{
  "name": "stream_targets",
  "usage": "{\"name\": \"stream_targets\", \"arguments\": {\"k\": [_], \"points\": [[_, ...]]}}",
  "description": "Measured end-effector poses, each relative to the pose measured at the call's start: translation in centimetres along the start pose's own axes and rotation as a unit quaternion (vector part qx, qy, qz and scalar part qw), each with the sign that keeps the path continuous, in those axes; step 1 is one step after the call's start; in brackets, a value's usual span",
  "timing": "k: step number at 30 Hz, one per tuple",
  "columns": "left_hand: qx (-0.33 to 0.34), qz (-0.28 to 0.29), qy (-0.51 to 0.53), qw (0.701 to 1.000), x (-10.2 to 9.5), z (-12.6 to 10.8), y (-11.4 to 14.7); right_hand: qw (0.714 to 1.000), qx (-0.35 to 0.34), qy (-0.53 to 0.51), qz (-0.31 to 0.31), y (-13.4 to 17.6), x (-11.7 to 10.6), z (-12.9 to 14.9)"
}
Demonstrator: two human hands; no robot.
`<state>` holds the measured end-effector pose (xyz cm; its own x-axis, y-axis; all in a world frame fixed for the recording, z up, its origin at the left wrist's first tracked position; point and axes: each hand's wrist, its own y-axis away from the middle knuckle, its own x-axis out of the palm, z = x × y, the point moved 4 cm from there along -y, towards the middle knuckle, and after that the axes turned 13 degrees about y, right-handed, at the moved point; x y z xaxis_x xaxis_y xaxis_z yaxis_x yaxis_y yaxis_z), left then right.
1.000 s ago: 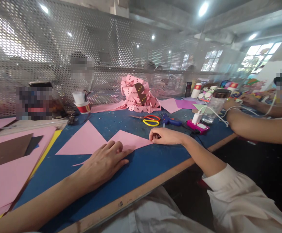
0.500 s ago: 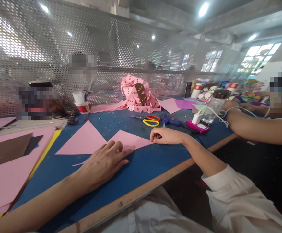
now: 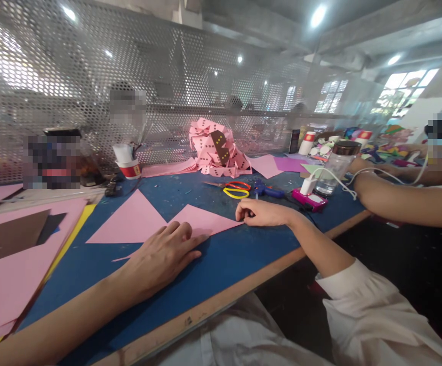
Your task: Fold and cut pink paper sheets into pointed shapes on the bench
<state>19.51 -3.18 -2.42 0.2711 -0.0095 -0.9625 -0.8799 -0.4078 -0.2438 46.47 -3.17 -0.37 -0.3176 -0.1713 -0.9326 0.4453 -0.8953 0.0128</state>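
Note:
My left hand [image 3: 169, 251] lies palm down with its fingers stretched out over a folded sheet of pink paper [image 3: 196, 217], its fingertips on the lower edge. At the sheet's pointed right corner, my right hand [image 3: 261, 212] is closed, with thumb and forefinger pinching the tip. A pink paper triangle [image 3: 127, 223] lies flat just to the left, and a thin pink point of paper sticks out beneath my left wrist. Beyond my right hand are scissors [image 3: 237, 192] with red and yellow handles and a blue glue gun [image 3: 269, 190].
A pink paper model [image 3: 215, 147] with dots stands at the back against a perforated metal screen. Pink and brown sheets [image 3: 11, 236] are stacked at left. A pink power strip [image 3: 310, 200], a water bottle [image 3: 329, 175] and a co-worker's arm [image 3: 404, 201] are at right.
My hands and the pink paper have hardly moved. At the right, the white cable now arcs higher near the co-worker, whose head has shifted slightly.

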Motion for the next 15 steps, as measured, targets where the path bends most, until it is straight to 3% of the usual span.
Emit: {"name": "stream_targets", "arguments": {"k": [5, 9, 11, 15], "points": [[0.003, 0.001, -0.004, 1.000, 0.1, 0.1, -0.1, 0.998, 0.007, -0.067, -0.008, -0.2, 0.0, -1.0], [0.008, -0.007, -0.003, 1.000, 0.2, 0.2, 0.0, 0.983, 0.023, -0.133, -0.128, -0.7, -0.7, -1.2], [0.010, -0.011, -0.002, 1.000, 0.2, 0.2, 0.0, 0.980, 0.023, -0.118, -0.161, -0.9, -0.9, -0.3], [0.006, -0.002, -0.002, 1.000, 0.1, 0.0, 0.0, 0.992, 0.004, -0.023, -0.126, -1.8, -0.4, 3.0]]}}
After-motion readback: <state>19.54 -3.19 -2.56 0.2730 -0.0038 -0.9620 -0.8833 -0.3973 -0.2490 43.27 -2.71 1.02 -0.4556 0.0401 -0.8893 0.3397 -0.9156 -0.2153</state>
